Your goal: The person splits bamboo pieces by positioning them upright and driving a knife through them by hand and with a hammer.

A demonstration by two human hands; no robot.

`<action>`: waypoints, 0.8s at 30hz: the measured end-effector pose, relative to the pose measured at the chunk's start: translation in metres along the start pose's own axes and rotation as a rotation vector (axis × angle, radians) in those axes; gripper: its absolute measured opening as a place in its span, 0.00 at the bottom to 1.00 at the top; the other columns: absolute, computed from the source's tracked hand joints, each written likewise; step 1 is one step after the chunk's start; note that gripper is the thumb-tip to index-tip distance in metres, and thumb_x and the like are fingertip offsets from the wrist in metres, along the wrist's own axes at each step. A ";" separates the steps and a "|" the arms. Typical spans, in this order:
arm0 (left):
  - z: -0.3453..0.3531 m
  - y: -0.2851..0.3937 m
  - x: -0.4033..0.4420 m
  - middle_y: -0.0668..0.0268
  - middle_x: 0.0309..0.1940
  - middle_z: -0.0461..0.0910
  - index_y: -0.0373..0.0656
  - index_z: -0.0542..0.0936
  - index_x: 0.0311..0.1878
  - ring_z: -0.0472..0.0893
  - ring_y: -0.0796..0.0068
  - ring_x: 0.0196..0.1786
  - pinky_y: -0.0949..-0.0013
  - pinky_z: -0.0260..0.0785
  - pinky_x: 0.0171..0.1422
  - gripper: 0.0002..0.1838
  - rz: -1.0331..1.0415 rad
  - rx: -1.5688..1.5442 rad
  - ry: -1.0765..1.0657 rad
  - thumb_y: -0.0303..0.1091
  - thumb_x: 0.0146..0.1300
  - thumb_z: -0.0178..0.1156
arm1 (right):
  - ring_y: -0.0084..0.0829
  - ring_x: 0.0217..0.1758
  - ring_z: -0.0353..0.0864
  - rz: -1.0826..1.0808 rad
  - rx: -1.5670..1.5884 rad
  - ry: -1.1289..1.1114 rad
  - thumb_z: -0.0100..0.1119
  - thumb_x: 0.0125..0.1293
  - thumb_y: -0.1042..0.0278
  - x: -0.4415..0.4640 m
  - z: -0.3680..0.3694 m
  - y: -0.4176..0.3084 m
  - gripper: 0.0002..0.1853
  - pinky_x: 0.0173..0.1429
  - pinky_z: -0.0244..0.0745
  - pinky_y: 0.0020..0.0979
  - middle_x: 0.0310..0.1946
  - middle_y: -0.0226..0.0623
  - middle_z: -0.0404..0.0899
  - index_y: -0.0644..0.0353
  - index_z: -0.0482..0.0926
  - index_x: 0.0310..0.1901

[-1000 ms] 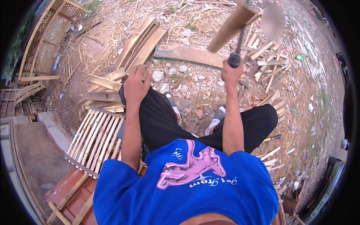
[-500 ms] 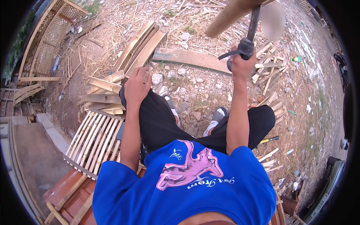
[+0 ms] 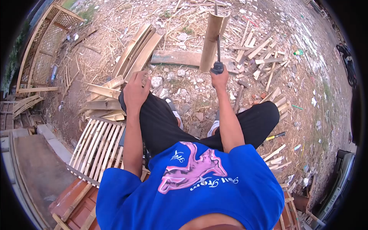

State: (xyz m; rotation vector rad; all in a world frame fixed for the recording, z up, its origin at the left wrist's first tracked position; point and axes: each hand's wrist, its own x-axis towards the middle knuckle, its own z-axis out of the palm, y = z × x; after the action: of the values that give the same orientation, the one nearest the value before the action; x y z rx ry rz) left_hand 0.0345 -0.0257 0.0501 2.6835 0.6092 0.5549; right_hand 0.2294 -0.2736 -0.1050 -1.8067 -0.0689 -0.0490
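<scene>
My right hand (image 3: 219, 78) is closed round the dark handle of a long-bladed tool (image 3: 218, 50) that points away from me. Against the blade stands a split bamboo piece (image 3: 210, 42), its lower end just above a wooden plank (image 3: 176, 58) on the ground. My left hand (image 3: 135, 92) rests on my left knee, fingers apart, with nothing in it. Beyond it lean long curved bamboo pieces (image 3: 134, 48). A hammer (image 3: 240, 94) lies on the ground to the right of my right hand.
Split bamboo strips (image 3: 264, 57) lie in a heap at the right, with more beside my right knee. A slatted bamboo panel (image 3: 97, 147) is at my left. A yellow-handled tool (image 3: 275, 135) lies right of my right leg. Stones and straw cover the ground.
My right hand has moved left with the tool, and the bamboo piece has swung from a slant overhead to nearly upright, lower down. My left hand has stayed on the knee.
</scene>
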 end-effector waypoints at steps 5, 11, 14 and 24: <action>0.001 -0.007 -0.004 0.61 0.46 0.81 0.46 0.80 0.50 0.82 0.51 0.44 0.55 0.75 0.46 0.14 0.011 0.004 0.026 0.40 0.64 0.61 | 0.31 0.32 0.82 -0.099 -0.076 -0.048 0.69 0.48 0.72 -0.001 0.010 -0.009 0.15 0.41 0.75 0.33 0.28 0.38 0.82 0.60 0.79 0.40; 0.001 -0.005 -0.004 0.62 0.45 0.81 0.47 0.80 0.49 0.83 0.54 0.44 0.56 0.74 0.46 0.13 -0.008 0.030 -0.005 0.40 0.64 0.62 | 0.21 0.31 0.79 -0.228 0.261 -0.011 0.67 0.50 0.74 0.030 0.007 -0.094 0.14 0.39 0.74 0.26 0.28 0.32 0.82 0.62 0.77 0.39; 0.003 -0.006 0.000 0.64 0.44 0.81 0.49 0.79 0.49 0.83 0.60 0.44 0.58 0.74 0.45 0.12 -0.002 0.053 -0.014 0.40 0.65 0.62 | 0.19 0.30 0.77 -0.356 0.316 0.083 0.68 0.52 0.75 0.048 -0.006 -0.161 0.12 0.37 0.72 0.25 0.27 0.30 0.79 0.62 0.76 0.38; 0.001 -0.001 0.011 0.62 0.43 0.82 0.47 0.80 0.48 0.83 0.54 0.43 0.57 0.74 0.45 0.12 0.009 0.074 -0.004 0.39 0.64 0.62 | 0.23 0.30 0.76 -0.080 0.189 0.136 0.67 0.49 0.76 0.018 0.017 0.035 0.14 0.36 0.72 0.29 0.27 0.32 0.77 0.62 0.76 0.39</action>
State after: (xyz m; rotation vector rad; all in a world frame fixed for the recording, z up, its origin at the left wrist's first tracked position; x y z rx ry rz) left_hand 0.0434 -0.0200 0.0523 2.7574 0.6282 0.5399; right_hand 0.2496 -0.2651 -0.1412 -1.6070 -0.0472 -0.2153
